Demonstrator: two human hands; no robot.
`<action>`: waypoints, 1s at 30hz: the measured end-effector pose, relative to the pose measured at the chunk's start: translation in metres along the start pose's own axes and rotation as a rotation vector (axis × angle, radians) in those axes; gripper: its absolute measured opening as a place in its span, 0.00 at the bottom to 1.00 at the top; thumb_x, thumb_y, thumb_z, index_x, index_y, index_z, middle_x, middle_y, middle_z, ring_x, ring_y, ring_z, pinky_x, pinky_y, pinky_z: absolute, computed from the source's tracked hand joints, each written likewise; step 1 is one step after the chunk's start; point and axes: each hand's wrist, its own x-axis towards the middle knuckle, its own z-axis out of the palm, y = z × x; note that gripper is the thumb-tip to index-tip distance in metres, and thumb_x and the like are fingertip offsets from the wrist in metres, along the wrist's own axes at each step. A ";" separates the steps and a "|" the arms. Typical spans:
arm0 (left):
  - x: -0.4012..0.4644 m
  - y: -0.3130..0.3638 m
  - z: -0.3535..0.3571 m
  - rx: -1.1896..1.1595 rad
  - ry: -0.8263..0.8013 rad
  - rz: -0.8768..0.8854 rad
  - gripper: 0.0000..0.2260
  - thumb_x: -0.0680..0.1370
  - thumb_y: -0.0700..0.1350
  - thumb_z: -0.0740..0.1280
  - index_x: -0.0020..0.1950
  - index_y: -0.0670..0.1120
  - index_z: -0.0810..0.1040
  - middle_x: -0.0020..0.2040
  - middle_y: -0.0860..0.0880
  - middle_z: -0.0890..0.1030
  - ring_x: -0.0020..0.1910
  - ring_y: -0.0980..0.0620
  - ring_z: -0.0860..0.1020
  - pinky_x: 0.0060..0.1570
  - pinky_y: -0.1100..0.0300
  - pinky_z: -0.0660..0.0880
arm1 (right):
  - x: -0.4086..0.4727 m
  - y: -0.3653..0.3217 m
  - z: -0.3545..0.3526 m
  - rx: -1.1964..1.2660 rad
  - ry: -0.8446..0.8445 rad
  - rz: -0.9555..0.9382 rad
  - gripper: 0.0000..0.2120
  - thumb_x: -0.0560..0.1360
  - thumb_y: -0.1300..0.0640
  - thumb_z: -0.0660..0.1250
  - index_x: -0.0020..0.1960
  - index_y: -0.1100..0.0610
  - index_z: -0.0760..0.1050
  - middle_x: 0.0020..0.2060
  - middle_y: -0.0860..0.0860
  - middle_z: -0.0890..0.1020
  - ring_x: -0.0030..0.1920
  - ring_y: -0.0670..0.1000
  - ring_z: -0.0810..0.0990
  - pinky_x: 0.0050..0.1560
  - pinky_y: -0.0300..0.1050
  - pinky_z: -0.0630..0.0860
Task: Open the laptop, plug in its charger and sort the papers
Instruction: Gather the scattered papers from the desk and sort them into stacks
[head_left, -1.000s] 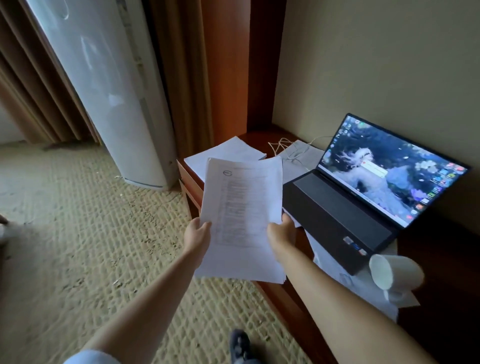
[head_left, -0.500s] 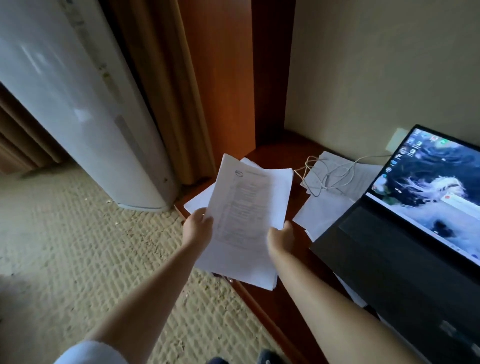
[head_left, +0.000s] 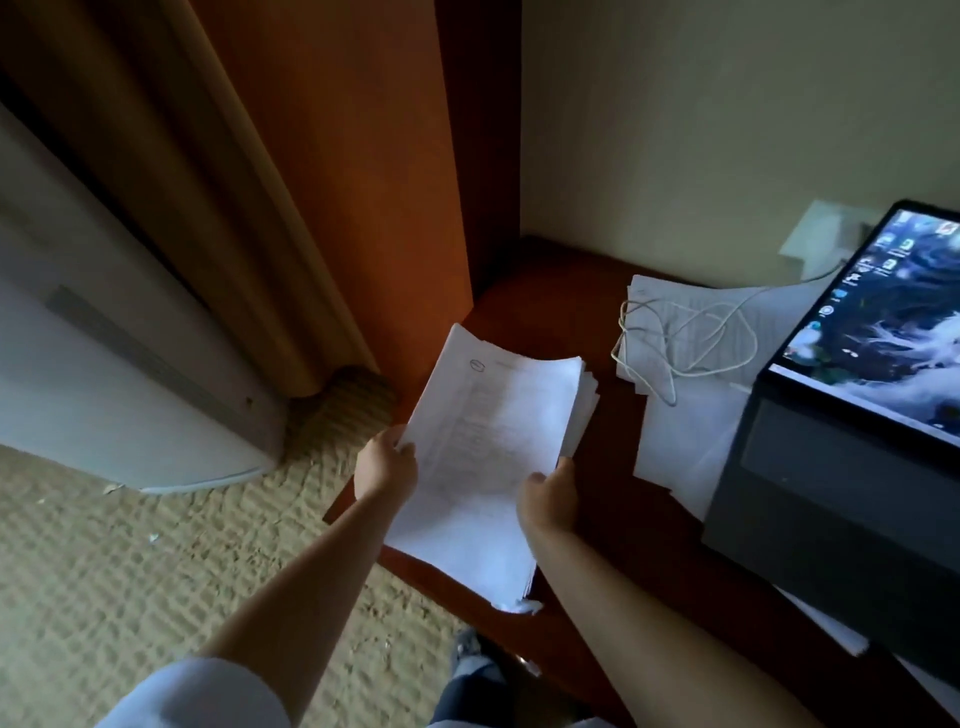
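A thick stack of printed papers (head_left: 488, 447) is held low over the left end of the dark wooden desk (head_left: 561, 291). My left hand (head_left: 385, 465) grips its left edge and my right hand (head_left: 548, 499) grips its right edge. To the right, more loose papers (head_left: 680, 436) lie on the desk with a coiled white charger cable (head_left: 685, 338) on top. The open laptop (head_left: 852, 415) stands at the far right, its screen lit. The cable runs up to a white wall socket (head_left: 821, 234) behind the screen.
A tall white appliance (head_left: 119, 364) stands on the beige carpet (head_left: 130, 571) at the left. A wooden panel (head_left: 363, 156) and a curtain (head_left: 218, 182) rise behind the desk's left corner. My shoe (head_left: 467, 644) shows by the desk's front edge.
I have leaned closer to the desk. The stack has come down over the papers that lay at the desk's left corner, and both hands keep their hold.
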 end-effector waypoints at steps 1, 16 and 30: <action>0.008 -0.003 0.000 0.011 -0.016 -0.001 0.15 0.79 0.40 0.60 0.64 0.46 0.77 0.56 0.45 0.81 0.50 0.45 0.80 0.50 0.53 0.79 | 0.001 -0.001 0.003 -0.019 0.016 0.026 0.19 0.79 0.64 0.54 0.70 0.63 0.63 0.65 0.63 0.72 0.62 0.62 0.75 0.54 0.49 0.73; 0.030 -0.015 0.006 0.182 -0.161 0.046 0.22 0.77 0.41 0.59 0.72 0.49 0.70 0.68 0.42 0.67 0.67 0.41 0.65 0.65 0.52 0.64 | 0.000 -0.001 0.014 -0.286 0.219 0.094 0.26 0.74 0.60 0.63 0.71 0.60 0.63 0.66 0.59 0.68 0.66 0.60 0.67 0.61 0.54 0.70; 0.033 -0.013 0.007 0.277 -0.195 0.088 0.20 0.80 0.46 0.58 0.72 0.51 0.68 0.69 0.42 0.66 0.66 0.40 0.65 0.61 0.48 0.68 | 0.019 0.006 0.006 -0.268 0.110 0.031 0.25 0.75 0.61 0.60 0.71 0.55 0.64 0.65 0.58 0.66 0.64 0.60 0.69 0.59 0.53 0.74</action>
